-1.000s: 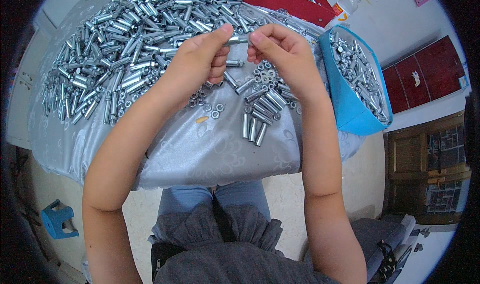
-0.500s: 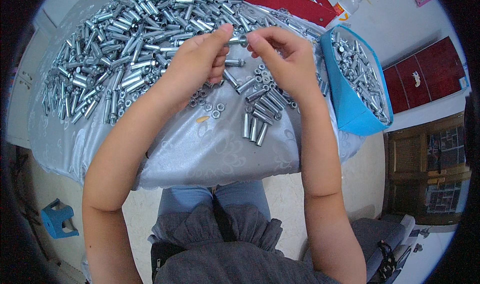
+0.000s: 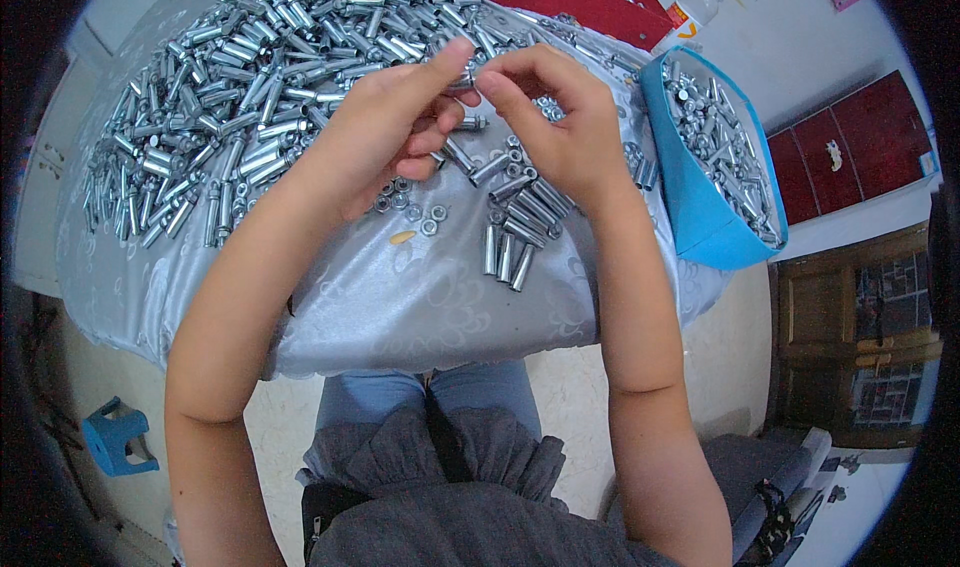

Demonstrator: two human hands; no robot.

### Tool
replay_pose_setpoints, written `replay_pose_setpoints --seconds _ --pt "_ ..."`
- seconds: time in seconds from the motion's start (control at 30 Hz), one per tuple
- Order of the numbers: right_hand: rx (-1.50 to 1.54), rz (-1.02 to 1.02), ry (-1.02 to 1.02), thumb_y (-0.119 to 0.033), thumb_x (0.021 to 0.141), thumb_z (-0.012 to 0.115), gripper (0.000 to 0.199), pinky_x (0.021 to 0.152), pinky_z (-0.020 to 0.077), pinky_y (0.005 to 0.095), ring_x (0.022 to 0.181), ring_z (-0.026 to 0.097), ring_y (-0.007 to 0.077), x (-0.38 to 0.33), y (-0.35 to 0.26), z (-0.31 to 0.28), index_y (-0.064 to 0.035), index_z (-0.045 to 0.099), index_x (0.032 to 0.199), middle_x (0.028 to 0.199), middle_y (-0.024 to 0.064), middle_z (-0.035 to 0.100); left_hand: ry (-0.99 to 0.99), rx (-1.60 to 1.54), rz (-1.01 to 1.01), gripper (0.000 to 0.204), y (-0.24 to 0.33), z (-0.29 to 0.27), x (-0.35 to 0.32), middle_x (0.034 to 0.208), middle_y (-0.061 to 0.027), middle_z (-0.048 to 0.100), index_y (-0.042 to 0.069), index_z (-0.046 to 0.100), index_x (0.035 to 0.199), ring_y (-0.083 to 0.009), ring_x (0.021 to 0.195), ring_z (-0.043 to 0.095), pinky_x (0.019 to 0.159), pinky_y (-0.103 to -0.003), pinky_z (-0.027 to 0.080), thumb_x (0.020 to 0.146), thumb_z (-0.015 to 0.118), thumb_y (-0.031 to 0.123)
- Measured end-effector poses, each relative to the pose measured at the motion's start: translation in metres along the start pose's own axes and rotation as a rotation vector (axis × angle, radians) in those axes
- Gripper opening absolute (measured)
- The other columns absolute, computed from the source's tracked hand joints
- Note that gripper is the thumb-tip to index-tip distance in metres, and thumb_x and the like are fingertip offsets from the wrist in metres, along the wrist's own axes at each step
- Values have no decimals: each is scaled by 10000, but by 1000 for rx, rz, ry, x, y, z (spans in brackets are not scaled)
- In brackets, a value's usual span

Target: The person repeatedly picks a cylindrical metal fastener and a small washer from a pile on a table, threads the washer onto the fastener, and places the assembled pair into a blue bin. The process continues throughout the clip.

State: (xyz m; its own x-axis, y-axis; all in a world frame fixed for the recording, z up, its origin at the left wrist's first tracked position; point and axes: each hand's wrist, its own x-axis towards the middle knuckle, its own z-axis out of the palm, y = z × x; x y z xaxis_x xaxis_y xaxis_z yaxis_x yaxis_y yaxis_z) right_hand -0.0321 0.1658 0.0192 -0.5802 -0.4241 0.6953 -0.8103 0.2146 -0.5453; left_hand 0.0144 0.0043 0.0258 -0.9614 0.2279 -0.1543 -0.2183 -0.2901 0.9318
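Above the front part of the table, my left hand [image 3: 395,122] grips a small silver anchor bolt [image 3: 467,81], mostly hidden by the fingers. Thumb and forefinger of my right hand [image 3: 560,117] pinch together at the bolt's right end; exactly what lies between those fingertips is hard to make out. Beneath and between the hands lie loose hex nuts [image 3: 430,225] and a small group of metal sleeves [image 3: 518,229]. A large heap of silver anchor bolts [image 3: 260,77] spreads beyond and to the left of my left hand.
A blue fabric bin [image 3: 715,235] full of bolts stands at the table's right side. Behind it are a red container [image 3: 570,2] and a plastic bottle [image 3: 695,12]. A silvery cloth [image 3: 430,317] covers the table. A blue stool [image 3: 118,437] stands on the floor at left.
My hands have drawn closer together, and the right fingertips have shifted slightly left along the bolt. Less of the bolt shows now, and my left hand's lower fingers have loosened a little.
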Motion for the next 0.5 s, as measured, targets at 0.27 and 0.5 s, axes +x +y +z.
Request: replay_pose_setpoints --seconds 0.27,0.5 --pt "-52 -108 13 -95 711 667 109 523 434 242 592 539 142 3 -3 -5 -35 637 797 720 68 581 -68 0 26 306 -3 -2 3 595 63 377 91 476 732 0 437 264 349 -156 214 851 522 369" --pt "-92 32 -21 -108 690 682 137 558 434 235 627 548 133 5 -4 -18 -48 649 809 739 56 590 17 -129 6 259 -4 -2 4 568 57 367 48 501 786 -19 433 266 385 -177 216 843 521 300"
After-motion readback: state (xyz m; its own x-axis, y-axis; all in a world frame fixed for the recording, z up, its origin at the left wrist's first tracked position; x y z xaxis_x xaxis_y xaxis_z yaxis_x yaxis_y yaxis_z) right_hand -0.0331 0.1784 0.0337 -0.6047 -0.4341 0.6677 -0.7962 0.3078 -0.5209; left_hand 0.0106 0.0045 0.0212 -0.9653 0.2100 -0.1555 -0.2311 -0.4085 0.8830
